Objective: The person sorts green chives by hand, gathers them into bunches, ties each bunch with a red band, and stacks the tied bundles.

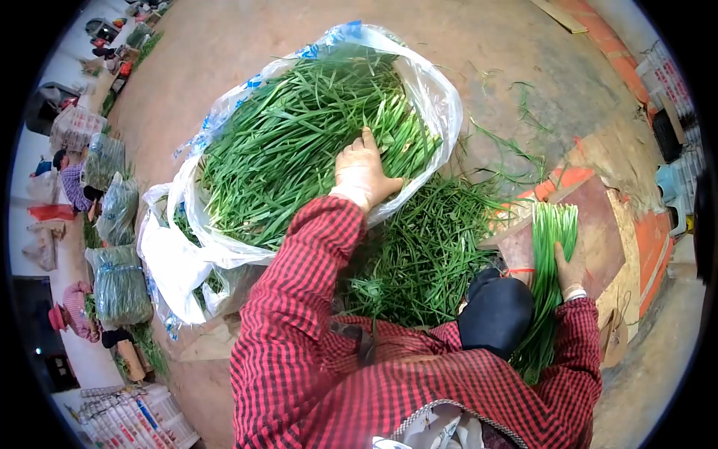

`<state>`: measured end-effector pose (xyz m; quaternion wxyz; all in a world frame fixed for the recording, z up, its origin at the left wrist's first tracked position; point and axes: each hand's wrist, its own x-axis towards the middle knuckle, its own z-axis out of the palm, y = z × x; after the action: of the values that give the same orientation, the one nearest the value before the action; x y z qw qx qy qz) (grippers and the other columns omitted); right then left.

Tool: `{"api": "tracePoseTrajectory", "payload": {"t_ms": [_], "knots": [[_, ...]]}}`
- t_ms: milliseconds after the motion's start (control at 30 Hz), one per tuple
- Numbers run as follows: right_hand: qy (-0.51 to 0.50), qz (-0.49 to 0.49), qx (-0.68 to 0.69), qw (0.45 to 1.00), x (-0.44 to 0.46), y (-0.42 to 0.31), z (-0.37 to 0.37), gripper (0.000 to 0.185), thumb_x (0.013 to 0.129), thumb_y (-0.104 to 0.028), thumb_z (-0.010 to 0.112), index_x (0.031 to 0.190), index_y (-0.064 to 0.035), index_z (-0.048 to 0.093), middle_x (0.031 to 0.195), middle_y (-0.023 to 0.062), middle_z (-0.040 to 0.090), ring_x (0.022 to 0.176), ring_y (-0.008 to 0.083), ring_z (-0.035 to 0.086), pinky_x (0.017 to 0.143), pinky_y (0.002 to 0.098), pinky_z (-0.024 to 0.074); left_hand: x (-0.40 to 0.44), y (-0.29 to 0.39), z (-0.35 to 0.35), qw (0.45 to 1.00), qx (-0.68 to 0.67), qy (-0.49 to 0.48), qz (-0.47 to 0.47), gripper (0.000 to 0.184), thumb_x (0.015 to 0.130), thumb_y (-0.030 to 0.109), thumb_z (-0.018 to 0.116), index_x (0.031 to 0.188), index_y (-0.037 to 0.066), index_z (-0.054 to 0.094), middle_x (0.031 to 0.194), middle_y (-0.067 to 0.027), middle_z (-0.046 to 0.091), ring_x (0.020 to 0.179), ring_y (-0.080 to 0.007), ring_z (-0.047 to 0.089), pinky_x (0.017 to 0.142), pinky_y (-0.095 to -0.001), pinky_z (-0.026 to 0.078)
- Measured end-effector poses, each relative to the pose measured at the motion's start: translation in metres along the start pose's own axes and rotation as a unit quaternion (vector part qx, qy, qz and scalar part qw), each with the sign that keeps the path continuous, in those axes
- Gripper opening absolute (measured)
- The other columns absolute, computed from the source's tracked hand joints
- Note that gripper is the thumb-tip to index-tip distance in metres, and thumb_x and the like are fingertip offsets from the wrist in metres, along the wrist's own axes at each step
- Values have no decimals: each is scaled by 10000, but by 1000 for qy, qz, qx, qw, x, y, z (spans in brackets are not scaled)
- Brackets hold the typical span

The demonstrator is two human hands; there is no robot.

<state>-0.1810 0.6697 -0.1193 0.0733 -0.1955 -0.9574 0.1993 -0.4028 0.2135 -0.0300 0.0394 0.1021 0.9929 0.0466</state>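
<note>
A large white plastic bag (441, 97) with blue print stands open, filled with long green leafy stalks (277, 142). My left hand (363, 172) rests on the stalks near the bag's right side, its fingers apart, the thumb pointing right. At the right, my right hand (570, 269) is wrapped round the side of a bundle of green stalks (553, 232), whose pale ends point up and whose leaves hang down beside my knee. Under the bundle lies a reddish-brown board (602, 232). A heap of loose green leaves (426, 254) lies between the bag and my knee.
Scattered leaves (523, 112) lie on the floor beyond the heap. Along the left are wrapped bales of greens (120, 284), stacked crates (134, 419) and two people, one with a red hat (57, 317). A sandal (615, 338) and orange sheeting (654, 247) are at the right.
</note>
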Motion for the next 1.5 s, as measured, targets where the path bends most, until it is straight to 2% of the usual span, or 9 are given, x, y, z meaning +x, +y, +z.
{"api": "tracePoseTrajectory", "payload": {"t_ms": [567, 733, 800, 1000, 1167, 1267, 1333, 1400, 1500], "knots": [[12, -24, 36, 999, 4, 12, 2, 711, 841, -247, 662, 1428, 12, 355, 1336, 243, 488, 1230, 373, 470, 1050, 411, 364, -5, -19, 33, 971, -188, 78, -125, 889, 693, 357, 786, 1409, 24, 378, 1161, -195, 629, 1042, -302, 642, 891, -389, 506], [-102, 20, 203, 974, 23, -22, -24, 781, 809, -217, 696, 1445, 27, 316, 1367, 233, 470, 1276, 357, 439, 1086, 404, 322, -40, -54, 15, 697, -694, 178, -11, 621, 703, -34, 782, 1243, 53, 487, 1046, -53, 645, 931, -164, 624, 844, -298, 516], [-26, -54, -47, 997, 43, -55, -37, 840, 785, -177, 718, 1462, 45, 273, 1408, 214, 444, 1305, 337, 420, 1104, 392, 300, -51, -73, 10, 716, -661, 224, -20, 560, 726, -42, 758, 1219, 42, 506, 1048, -49, 647, 919, -158, 625, 851, -286, 518], [-202, -396, 215, 870, 39, -317, -47, 1128, 738, -366, 800, 1505, 53, 86, 1554, 241, 202, 1454, 307, 197, 1177, 384, 178, -84, -84, -1, 593, -783, 184, -44, 529, 733, -30, 764, 1208, 32, 539, 1047, -35, 649, 923, -150, 628, 818, -256, 532], [-244, -357, 327, 840, 45, -417, 26, 1273, 700, -549, 795, 1466, 124, 33, 1517, 340, 177, 1441, 382, 191, 1176, 391, 184, -99, -86, -1, 604, -768, 211, -24, 596, 725, -37, 781, 1240, 39, 490, 1088, -61, 631, 961, -179, 634, 863, -306, 539], [-252, -157, 575, 762, 45, -423, 42, 1082, 822, -499, 714, 1475, 94, 88, 1517, 313, 208, 1436, 336, 220, 1169, 426, 192, -101, -99, 5, 638, -739, 217, -19, 661, 734, -97, 740, 1299, 56, 435, 1148, -84, 610, 980, -184, 634, 883, -314, 540], [-208, -191, 501, 818, 38, -412, 57, 752, 867, -379, 675, 1414, 28, 359, 1416, 260, 422, 1380, 339, 341, 1150, 451, 249, -102, -99, 2, 565, -792, 227, -45, 640, 731, -128, 721, 1285, 54, 459, 1123, -92, 626, 993, -190, 637, 896, -313, 539], [-134, -464, 22, 875, 35, -398, 57, 427, 833, -295, 666, 1180, -53, 611, 1188, 171, 614, 1275, 350, 457, 1106, 448, 323, -100, -100, -1, 554, -799, 229, -49, 635, 731, -144, 711, 1282, 42, 454, 1125, -93, 626, 990, -193, 645, 882, -317, 552], [-133, -512, -77, 845, 38, -389, 50, 212, 821, -210, 631, 990, -103, 699, 1041, 82, 666, 1208, 301, 515, 1079, 467, 357, -97, -106, 8, 552, -800, 229, -52, 632, 735, -156, 702, 1280, 36, 446, 1131, -91, 619, 968, -189, 652, 857, -314, 566]]}}
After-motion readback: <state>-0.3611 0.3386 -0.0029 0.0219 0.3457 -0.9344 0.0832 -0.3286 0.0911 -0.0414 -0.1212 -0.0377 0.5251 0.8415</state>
